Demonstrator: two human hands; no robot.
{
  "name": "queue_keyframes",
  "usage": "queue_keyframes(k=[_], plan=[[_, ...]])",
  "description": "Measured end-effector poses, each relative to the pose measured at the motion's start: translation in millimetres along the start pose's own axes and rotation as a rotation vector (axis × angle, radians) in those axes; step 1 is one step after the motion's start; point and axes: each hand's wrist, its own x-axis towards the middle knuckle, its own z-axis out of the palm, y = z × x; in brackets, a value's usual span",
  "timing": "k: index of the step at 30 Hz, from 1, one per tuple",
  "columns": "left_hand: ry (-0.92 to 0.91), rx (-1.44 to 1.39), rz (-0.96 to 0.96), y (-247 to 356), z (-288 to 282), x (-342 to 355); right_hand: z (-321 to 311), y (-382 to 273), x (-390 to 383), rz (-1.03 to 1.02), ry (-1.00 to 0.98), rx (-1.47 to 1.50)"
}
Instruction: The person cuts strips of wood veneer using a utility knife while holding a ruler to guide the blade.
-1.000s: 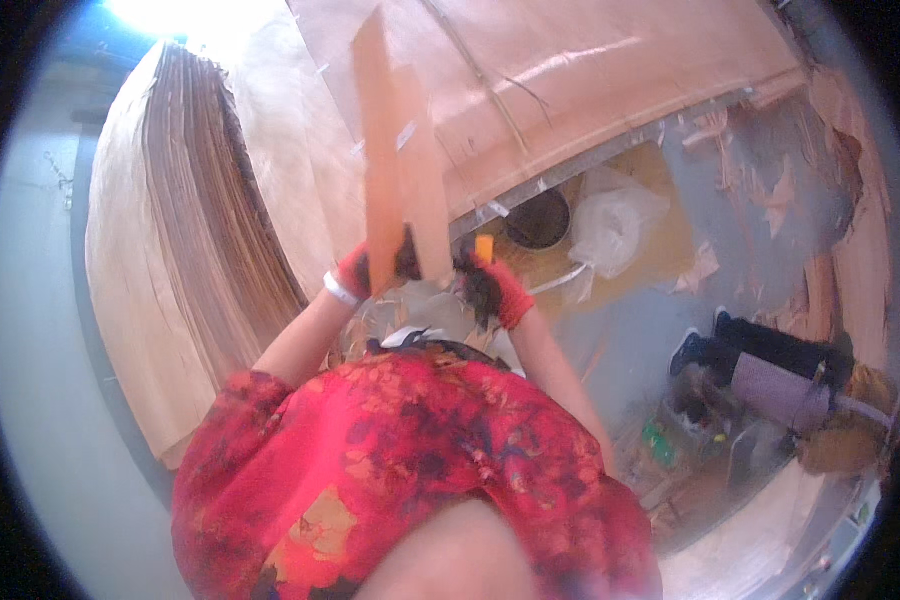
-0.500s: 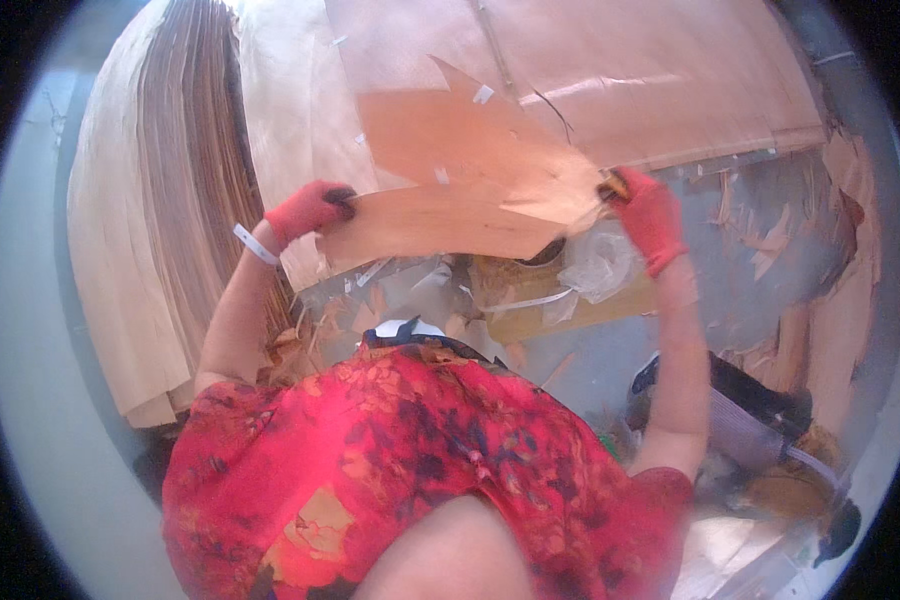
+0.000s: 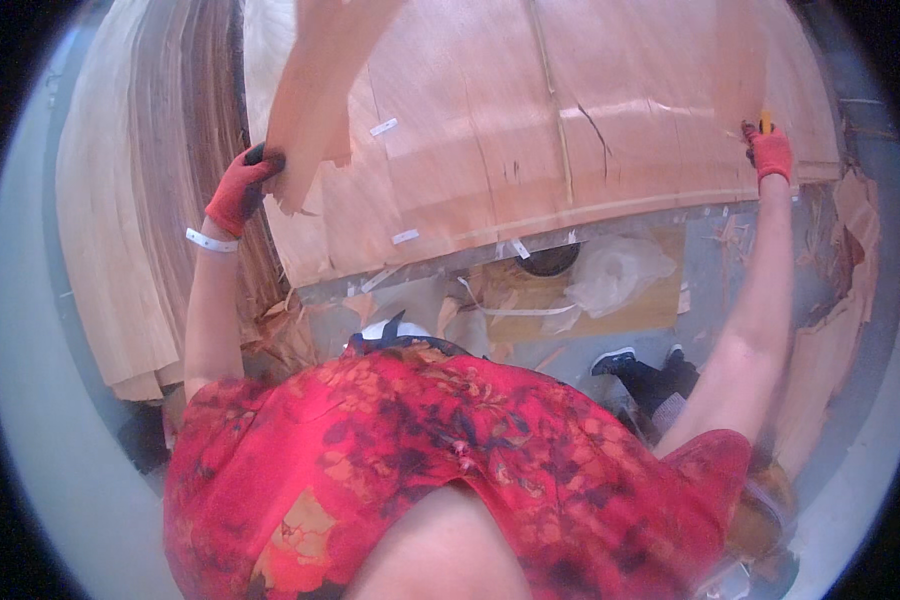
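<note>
My left hand (image 3: 242, 188), in a red glove with dark fingertips, is closed on the near end of a curved strip of wood veneer (image 3: 315, 95), raised over the left part of the sheets. Out at the far right, my right hand (image 3: 769, 153), gloved alike, grips a small yellow tool (image 3: 767, 122) whose kind I cannot make out. A second veneer piece (image 3: 740, 65), smeared by motion, rises from the same fingers. Between and below the hands lies a broad veneer sheet (image 3: 470, 150) with a lengthwise seam, a dark crack and small white tape pieces.
A thick stack of veneer sheets (image 3: 185, 120) fans out on the left. Below the near edge are a tan board (image 3: 620, 318), a crumpled clear plastic bag (image 3: 625, 268) and a dark round object (image 3: 550, 260). Torn veneer scraps (image 3: 840, 270) pile up at right. Another person's shoe (image 3: 613, 360) shows lower right.
The veneer piece stretched between my hands is now in two separate parts. My hands have moved apart, the right one farther out and up, baring the big sheet beneath.
</note>
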Motion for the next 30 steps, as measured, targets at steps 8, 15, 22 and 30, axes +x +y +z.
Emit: queue_keyframes(k=[8,15,22,30], plan=[[-0.081,-0.422,-0.005,-26,39,-2,112,-103,-225,-0.49,-0.271,0.258],[-0.099,-0.505,-0.053,-26,116,17,141,-132,-297,-0.343,-0.36,-0.024],[-0.141,-0.672,-0.105,-34,175,20,37,-70,-169,-0.304,0.159,0.229],[-0.15,-0.668,-0.194,-44,270,9,80,-182,-341,0.202,-0.783,1.128]])
